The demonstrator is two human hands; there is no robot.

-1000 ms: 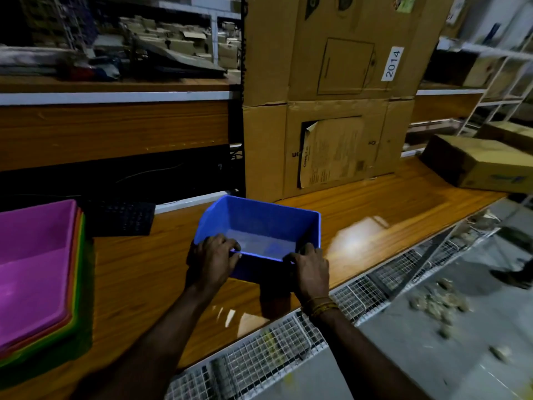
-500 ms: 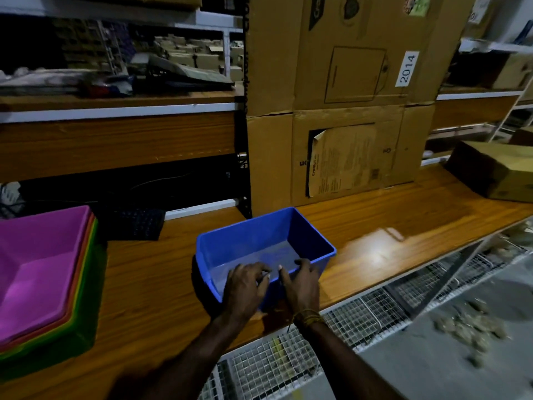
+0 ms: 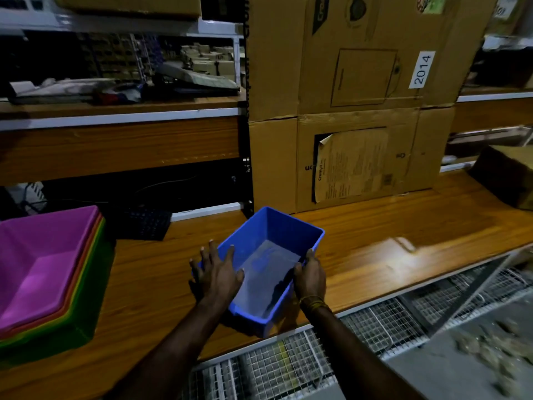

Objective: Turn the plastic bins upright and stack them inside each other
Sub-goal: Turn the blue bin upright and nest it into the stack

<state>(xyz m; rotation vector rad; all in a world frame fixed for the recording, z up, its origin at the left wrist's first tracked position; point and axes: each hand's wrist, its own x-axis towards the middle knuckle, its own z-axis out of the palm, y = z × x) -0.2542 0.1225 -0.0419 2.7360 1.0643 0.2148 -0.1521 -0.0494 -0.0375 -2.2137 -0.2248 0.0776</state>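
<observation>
**A:** Where's the blue bin [image 3: 268,264] now?

**B:** Upright on the wooden bench [image 3: 403,241], mouth up, its near corner right at the bench edge. The left hand [image 3: 217,277] lies against the left wall with its fingers spread wide and flat, thumb hooked over the rim. The right hand [image 3: 310,277] is curled around the right rim, fingers folded outside the wall, thumb on top.

**A:** So is it properly gripped?

**B:** Only on the right, I'd say. The left looks more like a press than a hold. If the bin is lifted like that, it could pivot around the right fingers and tip back over.

**A:** And the stack?

**B:** The stack of bins [image 3: 49,272], pink on top with orange and green beneath, sits well to the left of the left fingers. The blue bin has to travel across the bench to reach it.

**A:** Risks on the way?

**B:** The near corner could slip off the edge toward the wire mesh [image 3: 288,368] below the wrists. Smooth plastic could slide out from flat fingers. Also, the blue bin sits skewed against the stack, so it could catch on the pink rim and sit crooked rather than dropping in.
</observation>
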